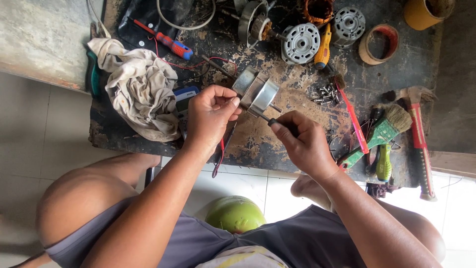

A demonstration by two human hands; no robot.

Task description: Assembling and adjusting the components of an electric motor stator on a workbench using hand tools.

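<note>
1. The workbench (297, 134) is a low dark board with worn, flaking paint. It carries all the parts, and the person sits at its near edge.
2. A dirty cloth rag (141, 89) lies crumpled near the left edge of the workbench. It looks soft and light.
3. The motor part (256, 91), a round metal piece with a flat bracket and a thin shaft through it, is held in the air just above the middle of the workbench. I judge it stiff and rather heavy for its size, with smooth metal that can slip. The rim and the bracket seem the safe places to hold it, not the thin shaft.
4. The left hand (210, 116) is closed around the near side of the motor part, with thumb and fingers pinching it.
5. The right hand (302, 144) is closed around the dark handle of a screwdriver (260, 114), and its tip points to the motor part.
6. Other motor housings (301, 43) lie near the far edge, with a red-and-blue screwdriver (166, 42) near the far left corner.
7. A green-handled paintbrush (382, 134) lies near the right edge.
8. Small screws (327, 93) lie in a heap right of the middle. They are tiny and easy to lose.
</note>
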